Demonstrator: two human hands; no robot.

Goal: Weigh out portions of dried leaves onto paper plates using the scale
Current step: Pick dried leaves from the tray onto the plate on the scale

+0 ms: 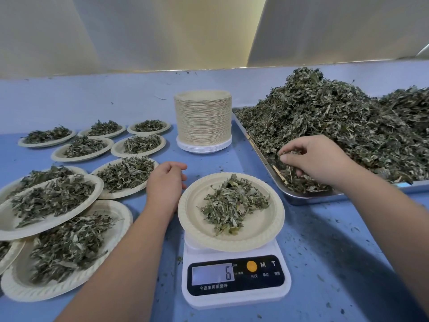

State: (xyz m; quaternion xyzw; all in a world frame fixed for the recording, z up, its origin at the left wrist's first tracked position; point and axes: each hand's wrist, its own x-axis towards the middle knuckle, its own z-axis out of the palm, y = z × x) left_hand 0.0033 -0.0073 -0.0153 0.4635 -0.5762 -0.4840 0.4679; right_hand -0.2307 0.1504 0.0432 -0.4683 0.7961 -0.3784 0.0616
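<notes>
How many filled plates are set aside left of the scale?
10 filled plates: three at the back, two before them, three mid-table, two nearest, overlapping. More may be hidden off-frame.

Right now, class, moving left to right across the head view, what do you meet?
Filled paper plates → left hand → plate on the scale → right hand, pinching leaves → leaf pile in the metal tray.

Single head-worn wide-angle view, looking forward and down, close over blue table (325, 240), wall behind
</notes>
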